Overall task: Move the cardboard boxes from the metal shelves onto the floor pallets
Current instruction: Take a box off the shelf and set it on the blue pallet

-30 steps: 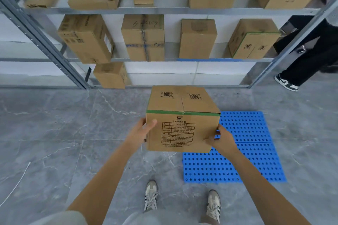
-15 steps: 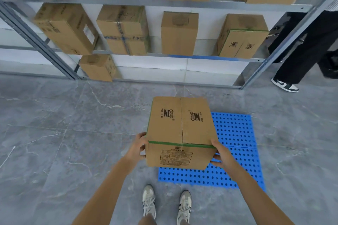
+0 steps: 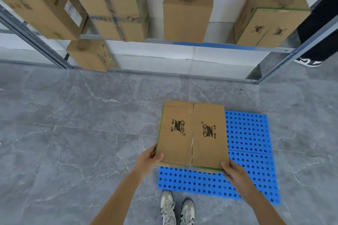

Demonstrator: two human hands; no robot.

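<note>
A cardboard box (image 3: 192, 133) with black logos and green edge tape is low over the left part of the blue perforated floor pallet (image 3: 250, 137); only its top face shows. My left hand (image 3: 150, 158) grips its near left corner, thumb on top. My right hand (image 3: 233, 171) grips the near right corner. Whether the box rests on the pallet is not visible. Several more cardboard boxes (image 3: 188, 12) stand on the metal shelf (image 3: 215, 45) behind.
A smaller box (image 3: 90, 55) sits on the lowest shelf level at left. Slanted shelf posts (image 3: 292, 55) frame the rack. Another person's dark trousers and shoe (image 3: 309, 62) are at the far right. My shoes (image 3: 176, 206) stand on grey marble floor next to the pallet.
The box has come down and forward over the pallet with both hands on it. Its labelled front face has dropped out of sight, and my view has tilted further down.
</note>
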